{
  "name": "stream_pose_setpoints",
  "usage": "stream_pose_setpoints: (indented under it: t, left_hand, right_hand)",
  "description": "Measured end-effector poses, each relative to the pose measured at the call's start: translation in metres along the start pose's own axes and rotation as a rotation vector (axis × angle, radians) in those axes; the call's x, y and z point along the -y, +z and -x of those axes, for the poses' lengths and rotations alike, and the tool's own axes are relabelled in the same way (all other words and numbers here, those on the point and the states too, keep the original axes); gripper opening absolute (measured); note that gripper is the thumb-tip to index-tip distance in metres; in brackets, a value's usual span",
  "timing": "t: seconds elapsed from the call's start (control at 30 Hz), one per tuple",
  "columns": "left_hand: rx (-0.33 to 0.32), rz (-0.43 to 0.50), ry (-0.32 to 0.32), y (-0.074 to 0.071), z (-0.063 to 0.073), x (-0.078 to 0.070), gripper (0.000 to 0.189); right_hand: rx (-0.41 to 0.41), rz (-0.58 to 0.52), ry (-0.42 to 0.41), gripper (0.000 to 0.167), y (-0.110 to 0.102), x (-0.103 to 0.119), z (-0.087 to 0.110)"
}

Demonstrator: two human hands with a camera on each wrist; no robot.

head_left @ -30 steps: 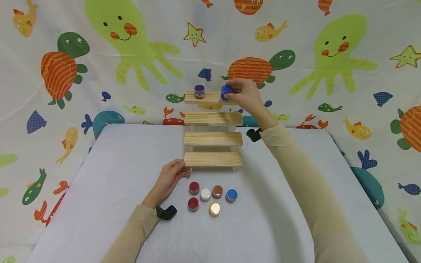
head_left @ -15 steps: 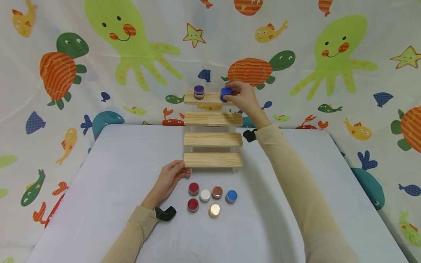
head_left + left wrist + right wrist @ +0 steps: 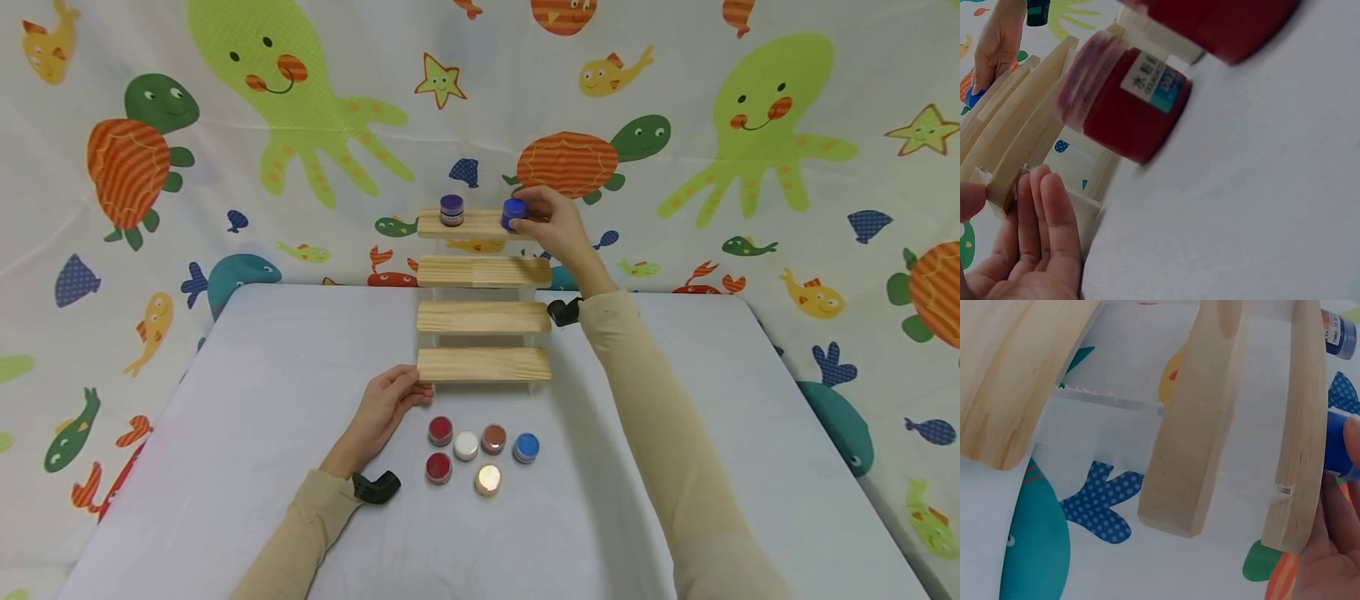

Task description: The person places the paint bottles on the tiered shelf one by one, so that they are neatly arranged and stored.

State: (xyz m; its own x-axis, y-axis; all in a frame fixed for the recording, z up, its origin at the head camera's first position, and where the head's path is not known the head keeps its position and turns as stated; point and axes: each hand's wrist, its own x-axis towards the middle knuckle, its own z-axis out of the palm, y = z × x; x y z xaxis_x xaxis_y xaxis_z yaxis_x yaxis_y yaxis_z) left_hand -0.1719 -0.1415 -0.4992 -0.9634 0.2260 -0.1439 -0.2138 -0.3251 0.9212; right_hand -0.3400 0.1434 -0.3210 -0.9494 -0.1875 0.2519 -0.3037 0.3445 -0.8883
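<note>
A stepped display rack has several wooden shelves (image 3: 483, 364) on clear supports. My right hand (image 3: 557, 223) pinches a blue paint jar (image 3: 513, 214) at the right of the top shelf (image 3: 480, 223). The jar seems to sit on the board. A purple-lidded paint jar (image 3: 452, 210) stands left of it on that shelf. My left hand (image 3: 384, 410) holds the left end of the lowest shelf, with thumb and fingers (image 3: 1060, 212) on either side of the board (image 3: 1007, 181).
In front of the rack, on the white cloth (image 3: 585, 517), stand two red jars (image 3: 440, 431), a white jar (image 3: 466, 446), a brown jar (image 3: 493, 439), a light blue jar (image 3: 527, 448) and a gold-topped jar (image 3: 487, 480). A sea-animal curtain (image 3: 480, 100) hangs behind.
My right hand has moved slightly down and left with the blue paint jar, then barely shifted. The left hand stays at the lowest shelf.
</note>
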Motion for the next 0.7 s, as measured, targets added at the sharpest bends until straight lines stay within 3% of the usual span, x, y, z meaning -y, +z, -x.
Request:
stream_pose_setpoints:
  t: [0.33,0.7]
  left_hand:
    - [-0.003,-0.010,0.004,0.0007,0.0001,0.0004,0.030]
    - [0.001,-0.004,0.000,0.0001,0.0000,0.0003,0.030]
  right_hand:
    - [-0.012,-0.015,0.073,0.043,0.0014,0.0014,0.0029]
    - [0.001,-0.017,0.075,0.045,0.0022,0.0013,0.0043]
